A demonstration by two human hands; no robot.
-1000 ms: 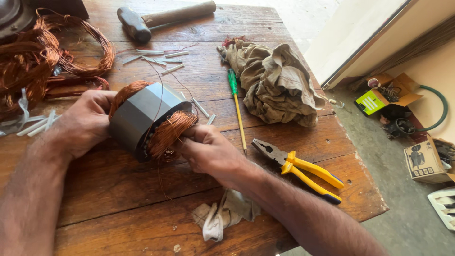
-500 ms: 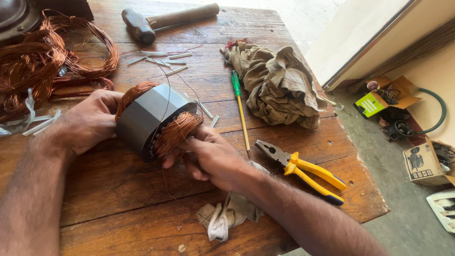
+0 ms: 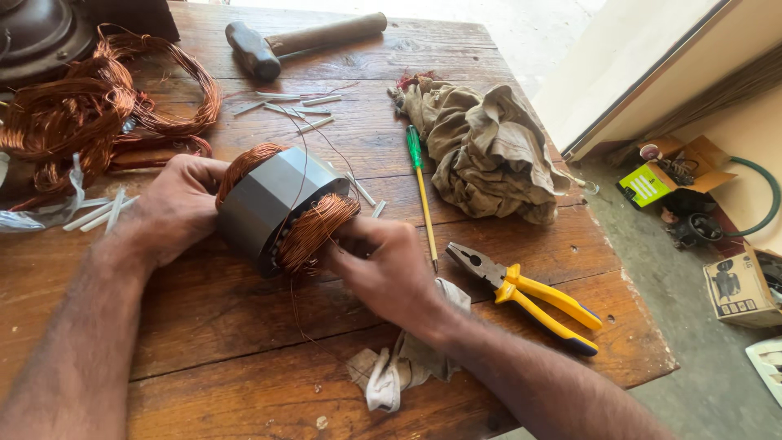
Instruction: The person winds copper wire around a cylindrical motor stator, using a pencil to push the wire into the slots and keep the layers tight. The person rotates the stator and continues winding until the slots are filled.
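A grey motor stator [image 3: 273,200] wound with copper wire lies on its side on the wooden table [image 3: 204,310]. My left hand [image 3: 175,208] grips its far end. My right hand [image 3: 379,265] pinches the copper winding [image 3: 314,232] at the near end. Thin loose wire strands trail from the stator across the table.
Tangled copper coils [image 3: 90,114] lie at the back left beside a dark metal housing [image 3: 41,37]. A hammer [image 3: 297,41] lies at the back. A green screwdriver [image 3: 422,187], crumpled cloth [image 3: 481,151], yellow-handled pliers [image 3: 525,293], a small rag [image 3: 399,367] and white slips [image 3: 98,213] surround the hands. Boxes sit on the floor at right.
Both hands and the stator have stayed together; the view shifted slightly. My right hand's fingers have moved on the near copper winding.
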